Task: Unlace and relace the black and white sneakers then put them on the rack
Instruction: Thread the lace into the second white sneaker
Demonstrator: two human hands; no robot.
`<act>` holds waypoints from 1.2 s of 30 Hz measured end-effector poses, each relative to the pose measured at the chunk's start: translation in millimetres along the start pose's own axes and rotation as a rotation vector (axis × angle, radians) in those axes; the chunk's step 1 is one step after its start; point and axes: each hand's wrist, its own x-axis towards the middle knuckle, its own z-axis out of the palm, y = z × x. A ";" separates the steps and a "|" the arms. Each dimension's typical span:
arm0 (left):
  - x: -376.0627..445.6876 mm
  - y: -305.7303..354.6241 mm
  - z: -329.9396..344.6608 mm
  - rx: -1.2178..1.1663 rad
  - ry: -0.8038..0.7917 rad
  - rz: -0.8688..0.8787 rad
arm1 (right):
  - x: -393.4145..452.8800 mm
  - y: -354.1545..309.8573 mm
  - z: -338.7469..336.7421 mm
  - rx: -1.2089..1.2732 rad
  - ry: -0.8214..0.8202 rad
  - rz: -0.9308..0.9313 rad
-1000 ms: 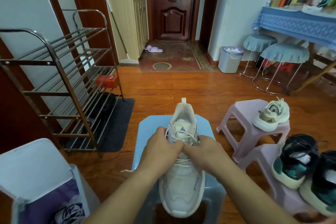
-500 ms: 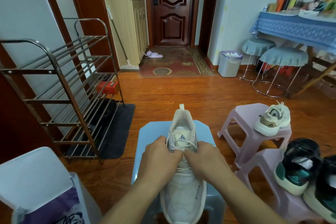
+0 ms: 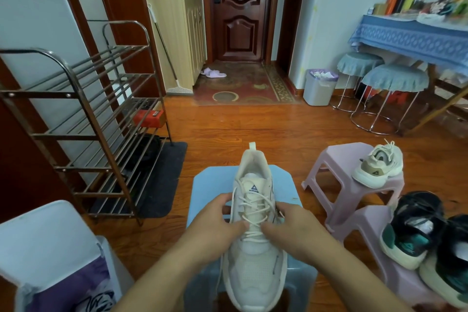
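— Hands?
— Both on the laces [image 3: 254, 210]. Left hand [image 3: 219, 223] and right hand [image 3: 295, 225] each pinch a strand over the cream sneaker [image 3: 254, 248], which lies on the blue stool [image 3: 210, 185].
— Technique?
— I'd draw evenly, keeping the sneaker centred; its toe overhangs the near edge.
— Room?
— Rack [image 3: 83, 134] stands left across open floor. The black and white sneakers [image 3: 425, 243] wait right on a pink stool [image 3: 364, 225].

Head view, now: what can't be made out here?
- Lace ends on the cream sneaker: hidden by the left hand and right hand.
- Blue stool legs: covered by its top and the forearms.
- Dark sneakers at right: cut off by the frame edge.
- Books on the table: blurred, titles unreadable.
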 end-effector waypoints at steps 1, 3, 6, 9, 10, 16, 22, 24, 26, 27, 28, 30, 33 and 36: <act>0.0 1.5 2.3 0.019 0.033 0.003 | 0.7 -1.4 1.3 -0.003 0.028 0.002; -1.0 6.5 9.1 0.092 0.130 0.008 | 1.6 -4.2 5.3 -0.020 0.082 0.015; -2.9 9.7 18.0 0.205 0.210 0.018 | -1.0 -8.2 10.9 -0.090 0.134 0.013; -6.3 13.0 18.8 0.295 0.219 0.029 | -3.7 -9.6 13.6 -0.129 0.165 -0.029; -7.1 16.1 18.8 0.334 0.220 0.034 | -4.3 -10.6 14.8 -0.145 0.174 -0.044; -7.5 14.3 13.1 0.357 0.156 0.088 | -2.1 -13.1 19.2 -0.171 0.214 -0.081; -0.1 12.8 9.4 0.141 0.198 0.007 | 3.1 -10.0 9.0 -0.059 0.167 -0.028; 0.2 14.6 13.4 0.204 0.236 0.016 | 3.6 -13.5 13.5 -0.094 0.210 -0.027; 0.2 16.7 15.5 0.264 0.272 0.041 | 5.6 -15.5 15.9 -0.116 0.231 -0.020; 0.4 17.4 16.1 0.297 0.293 0.054 | 6.9 -15.6 15.7 -0.141 0.235 -0.021; 0.6 16.4 16.0 0.326 0.305 0.063 | 7.8 -15.2 15.3 -0.169 0.239 -0.024; -0.5 12.5 12.8 0.301 0.285 0.082 | 6.4 -13.3 13.1 -0.170 0.232 -0.029; 1.3 6.5 -3.8 0.273 0.241 0.113 | 1.7 -10.4 7.5 -0.098 0.175 -0.017; 3.6 7.2 -34.4 0.031 0.322 0.022 | 0.6 -9.6 5.7 -0.102 0.147 0.023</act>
